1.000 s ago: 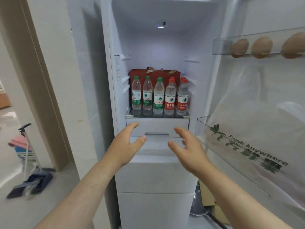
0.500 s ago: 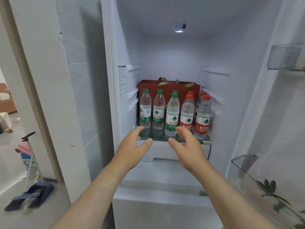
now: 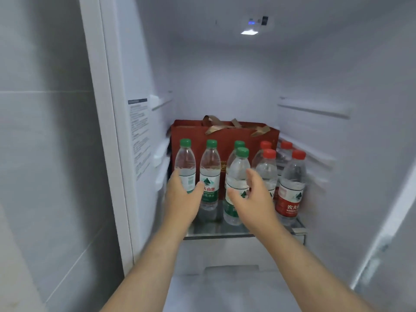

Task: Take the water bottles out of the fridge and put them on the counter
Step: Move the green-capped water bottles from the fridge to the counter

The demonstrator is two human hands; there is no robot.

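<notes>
Glass fridge shelf (image 3: 216, 229) bears clear plastic bottles (image 3: 292, 188) — left hand (image 3: 183, 199) and right hand (image 3: 254, 201) splayed, gripping nothing.

Clear green-capped bottles (image 3: 210, 176) with green labels, red-capped bottles (image 3: 292, 188) with red labels, dark red bag (image 3: 243, 136), gold handles (image 3: 212, 128), white fridge (image 3: 225, 86).

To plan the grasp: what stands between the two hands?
In the head view, one green-capped bottle stands between the left hand and the right hand.

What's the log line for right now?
stage: reach into fridge | left grip: open, at leftmost green-capped water bottle | right grip: open, at front green-capped water bottle | nothing lifted yet
</notes>
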